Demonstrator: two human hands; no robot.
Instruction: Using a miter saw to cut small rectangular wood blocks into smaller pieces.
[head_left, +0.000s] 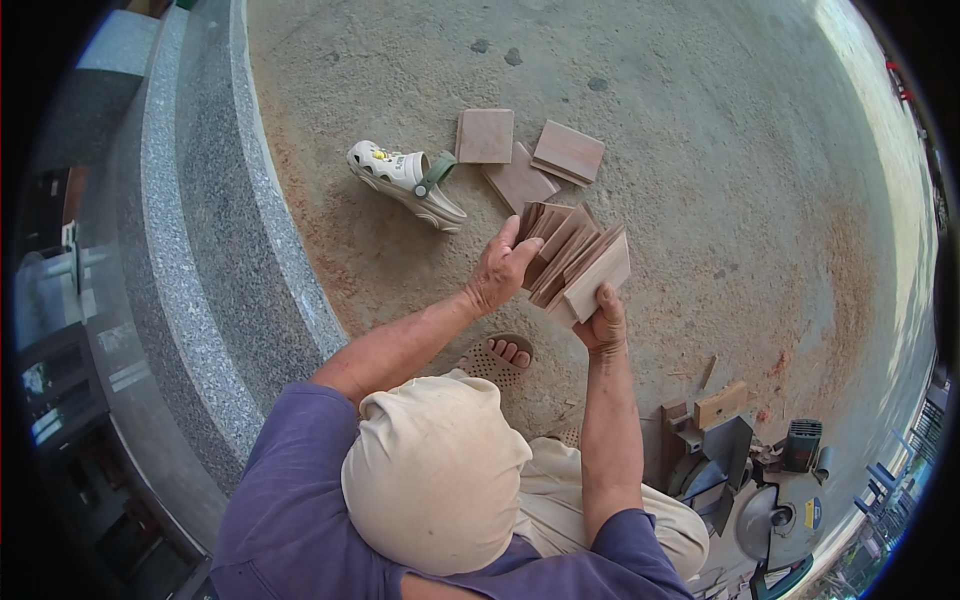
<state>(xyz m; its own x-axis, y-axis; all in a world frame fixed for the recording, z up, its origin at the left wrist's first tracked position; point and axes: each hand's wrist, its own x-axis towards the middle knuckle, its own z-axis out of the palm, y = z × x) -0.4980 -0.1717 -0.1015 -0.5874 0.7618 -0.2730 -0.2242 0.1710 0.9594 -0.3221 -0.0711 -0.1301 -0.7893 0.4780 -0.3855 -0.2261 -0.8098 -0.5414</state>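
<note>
Between my hands is a fanned stack of thin, square wooden pieces [578, 258], held on edge above the ground. My left hand [503, 268] grips the stack's left end, its thumb and fingers against the pieces. At the other end my right hand [604, 322] is closed around the outermost piece, with its thumb on the face. Some fingers of both hands are hidden behind the wood. Just beyond the stack, more wooden pieces lie on the ground: a squarish pile [487, 136], a tilted piece [521, 179] and a small pile [569, 153].
A pale clog with a green strap [408, 184] lies left of the wood. Speckled stone steps [215, 200] run along the left side. At the lower right stands a power saw [781, 518] with a round blade, beside wood blocks [721, 405]. My sandalled foot [500, 358] is below my hands.
</note>
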